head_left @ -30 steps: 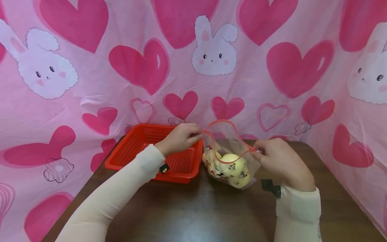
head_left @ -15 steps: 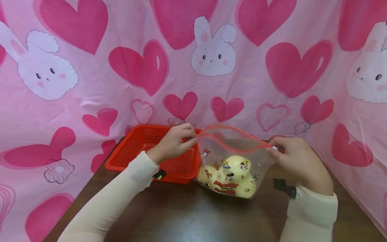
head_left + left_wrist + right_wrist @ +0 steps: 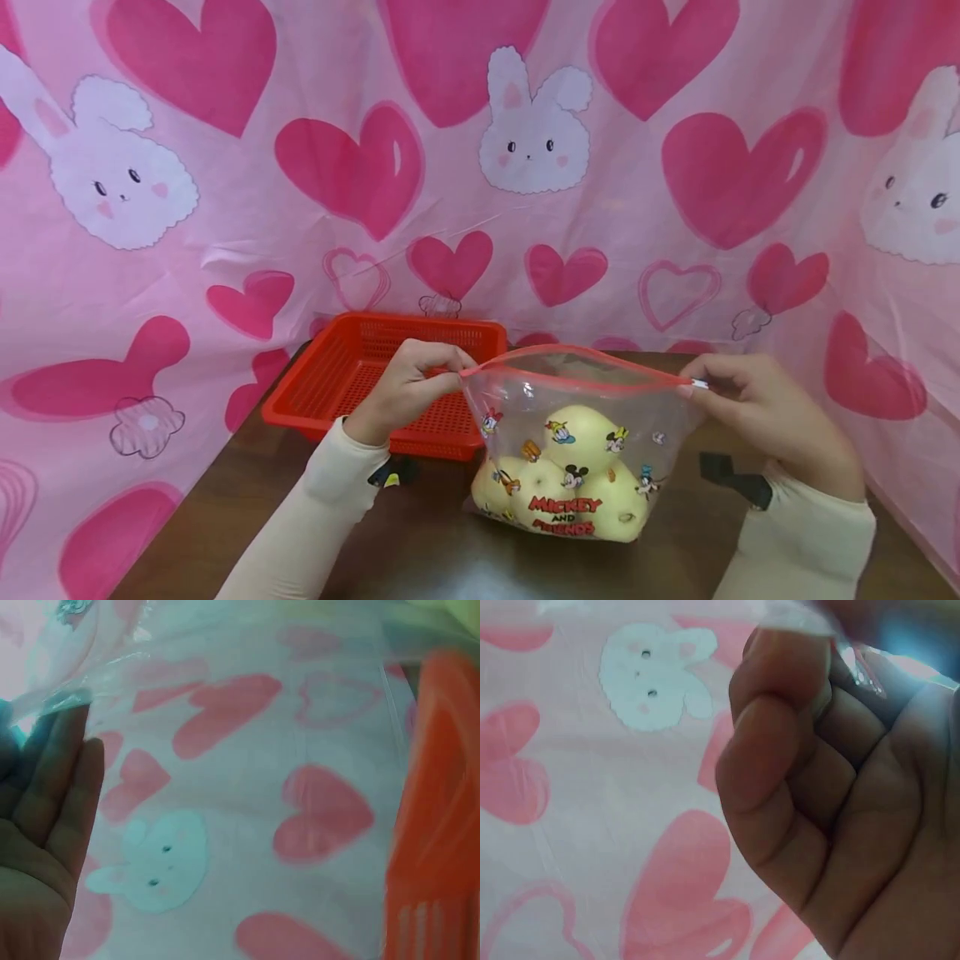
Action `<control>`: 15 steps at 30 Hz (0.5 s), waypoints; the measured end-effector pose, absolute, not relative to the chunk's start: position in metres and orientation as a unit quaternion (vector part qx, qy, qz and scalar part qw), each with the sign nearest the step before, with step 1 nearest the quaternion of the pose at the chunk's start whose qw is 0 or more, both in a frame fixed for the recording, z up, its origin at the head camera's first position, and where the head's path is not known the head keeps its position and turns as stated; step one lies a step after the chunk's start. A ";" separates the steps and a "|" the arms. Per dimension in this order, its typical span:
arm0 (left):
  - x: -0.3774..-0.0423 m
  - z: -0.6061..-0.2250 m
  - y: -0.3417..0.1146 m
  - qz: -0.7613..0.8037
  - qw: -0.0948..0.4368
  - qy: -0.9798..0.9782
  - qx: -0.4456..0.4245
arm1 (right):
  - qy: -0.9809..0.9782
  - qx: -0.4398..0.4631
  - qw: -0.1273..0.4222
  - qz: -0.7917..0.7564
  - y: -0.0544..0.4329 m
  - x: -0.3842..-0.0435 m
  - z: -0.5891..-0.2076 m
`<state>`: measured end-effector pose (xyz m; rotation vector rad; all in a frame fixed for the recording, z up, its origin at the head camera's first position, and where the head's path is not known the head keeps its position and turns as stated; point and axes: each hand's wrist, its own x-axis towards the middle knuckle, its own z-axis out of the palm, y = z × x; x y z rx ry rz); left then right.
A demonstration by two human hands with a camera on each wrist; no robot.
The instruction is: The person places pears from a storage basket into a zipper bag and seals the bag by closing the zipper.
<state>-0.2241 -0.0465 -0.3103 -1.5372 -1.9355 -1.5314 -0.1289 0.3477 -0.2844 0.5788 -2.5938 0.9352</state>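
A clear zip bag [image 3: 667,425] with a red zip edge and cartoon prints stands upright in the middle of the head view. Inside it lie several pale yellow round fruits [image 3: 581,429]. My left hand [image 3: 412,387] pinches the left end of the red edge between thumb and fingers. At the other end, my right hand [image 3: 772,421] pinches the edge beside a white zip slider [image 3: 699,384]. Between the two hands the bag's mouth gapes slightly. The right wrist view shows curled fingers [image 3: 757,765] below a bit of clear plastic.
A red slotted plastic basket [image 3: 288,408] sits behind and left of the bag, and its side also shows in the left wrist view. The dark wooden table [image 3: 435,550] meets a pink curtain [image 3: 465,200] printed with hearts and rabbits at the back and sides.
The bag has come nearer, and its printed front now faces me. My right hand has moved right and nearer, stretching the mouth into a narrower gap. My left hand has moved slightly nearer.
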 end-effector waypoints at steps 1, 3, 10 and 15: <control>-0.225 -0.313 -0.045 -0.538 0.109 -0.657 -0.517 | -0.908 0.207 0.158 0.328 0.346 -0.129 -0.285; -0.226 -0.321 -0.043 -0.559 0.095 -0.657 -0.497 | -0.906 0.215 0.153 0.330 0.342 -0.130 -0.287; -0.228 -0.329 -0.044 -0.553 0.011 -0.714 -0.429 | -0.907 0.221 0.148 0.325 0.337 -0.136 -0.292; -0.231 -0.323 -0.048 -0.509 0.033 -0.739 -0.441 | -0.910 0.217 0.138 0.325 0.335 -0.140 -0.287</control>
